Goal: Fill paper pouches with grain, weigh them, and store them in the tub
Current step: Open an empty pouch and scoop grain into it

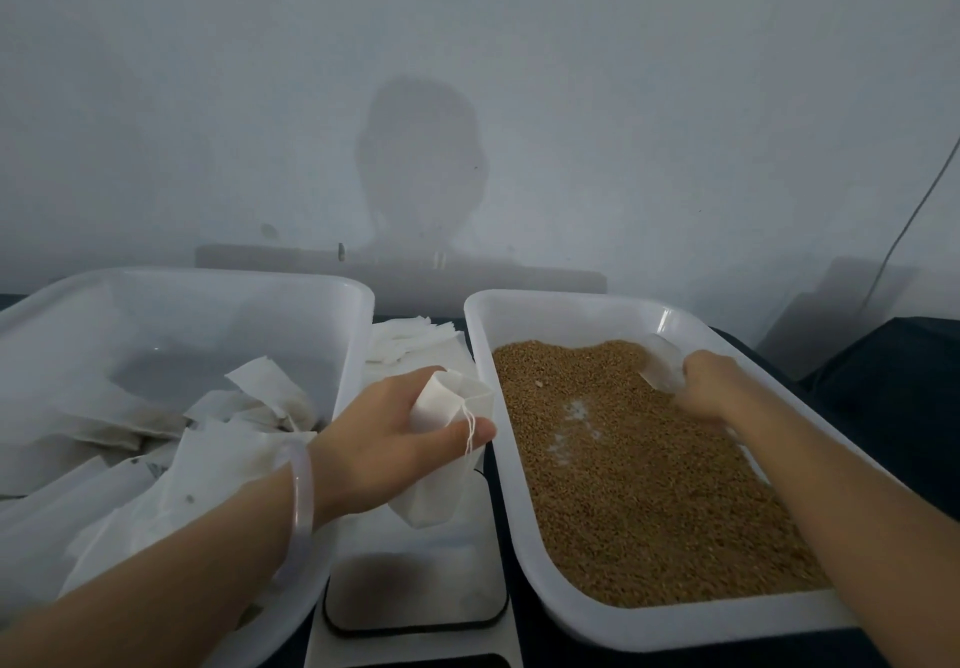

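Note:
My left hand (384,439) grips an empty white paper pouch (441,418) with a drawstring, holding its mouth up beside the grain tub's left wall, above the scale (415,600). My right hand (711,387) is inside the white tub (519,465) of brown grain (639,485) and holds a clear plastic scoop (662,363) that digs into the grain at the far end. The white storage tub (208,304) on the left holds several filled pouches (156,439).
A stack of empty white pouches (410,340) lies between the two tubs at the back. A plain wall rises behind the dark table. A thin cable (914,200) hangs at the far right, above a dark object (893,361).

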`<state>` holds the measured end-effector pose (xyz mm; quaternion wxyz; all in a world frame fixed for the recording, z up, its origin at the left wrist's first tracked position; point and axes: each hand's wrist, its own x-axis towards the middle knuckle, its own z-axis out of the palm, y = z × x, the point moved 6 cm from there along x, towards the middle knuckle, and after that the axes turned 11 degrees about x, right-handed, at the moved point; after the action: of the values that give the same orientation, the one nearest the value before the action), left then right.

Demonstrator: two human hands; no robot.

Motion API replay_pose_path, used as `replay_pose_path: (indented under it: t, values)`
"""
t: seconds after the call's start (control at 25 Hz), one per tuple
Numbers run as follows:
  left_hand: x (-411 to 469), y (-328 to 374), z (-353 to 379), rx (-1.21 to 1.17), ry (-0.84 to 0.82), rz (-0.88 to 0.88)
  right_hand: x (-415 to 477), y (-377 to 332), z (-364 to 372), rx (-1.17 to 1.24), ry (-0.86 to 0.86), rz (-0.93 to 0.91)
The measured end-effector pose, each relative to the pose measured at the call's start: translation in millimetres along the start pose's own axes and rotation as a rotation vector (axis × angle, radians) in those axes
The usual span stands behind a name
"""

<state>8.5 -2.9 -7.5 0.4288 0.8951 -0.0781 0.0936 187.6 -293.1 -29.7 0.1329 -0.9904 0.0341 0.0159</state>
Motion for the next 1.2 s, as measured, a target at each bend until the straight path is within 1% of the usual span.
replay_pose_path:
  t: [0.2,0.36,0.48,0.76,0.84,0.92,1.04,1.12,1.2]
  values:
    - [0.9,-1.0,0.7,0.032,-0.008,-0.008,11.3,-6.8,11.8,0.174,-0.019,-0.075]
    - [1.3,-0.8,1.3,0.045,-0.006,-0.001,5.2,-12.0,22.6,0.377,-0.117,-0.127]
    - [1.4,-0.7,1.1,0.038,-0.006,-0.007,-3.6,-30.5,29.7,0.452,-0.191,-0.197]
    - [1.8,-1.4,0.3,0.034,-0.001,-0.009,-25.4,-76.8,42.2,0.441,-0.296,-0.392]
    - [2.3,-2.4,0.5,0.026,-0.002,-0.011,-31.0,-83.2,43.4,0.392,-0.314,-0.427]
    - [2.8,-3.2,0.1,0.020,0.004,-0.012,-35.9,-84.7,41.1,0.292,-0.312,-0.464]
    - [3.2,-3.7,0.3,0.009,0.008,-0.015,-42.4,-77.4,35.3,0.239,-0.334,-0.465]
    - [3.1,-3.6,0.9,0.010,0.006,-0.015,-48.4,-69.7,32.4,0.222,-0.375,-0.455]
    - [2.9,-3.5,0.7,0.008,0.008,-0.015,-54.9,-59.3,32.7,0.142,-0.439,-0.431]
